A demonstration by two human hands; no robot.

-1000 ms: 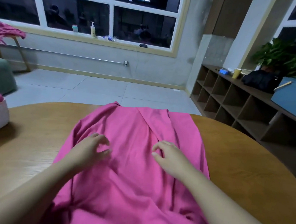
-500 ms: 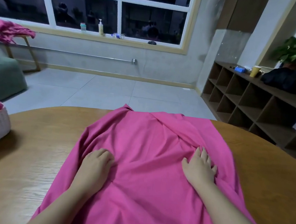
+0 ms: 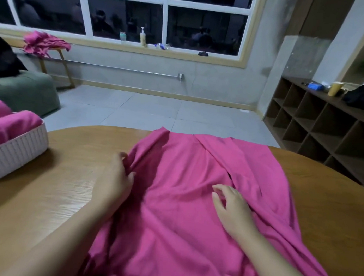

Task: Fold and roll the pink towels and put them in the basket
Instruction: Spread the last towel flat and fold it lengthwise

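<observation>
A large pink towel (image 3: 183, 202) lies spread and wrinkled across the middle of the round wooden table (image 3: 54, 193), its near end hanging toward me. My left hand (image 3: 115, 180) is at the towel's left edge and pinches a raised fold between thumb and fingers. On the towel right of centre rests my right hand (image 3: 231, 206), fingers loosely bent and gripping nothing. At the table's left edge stands a white ribbed basket (image 3: 14, 154) with rolled pink towels (image 3: 12, 121) inside.
More pink cloth (image 3: 43, 43) is heaped on a stool by the window at the back left. A green sofa (image 3: 27, 92) stands left of the table, and an open cubby shelf (image 3: 319, 134) runs along the right wall. Tiled floor lies beyond the table's far edge.
The view has swung left, bringing the basket into view. My left hand moved out to the towel's left edge and took hold of it. My right hand shifted inward and bent its fingers.
</observation>
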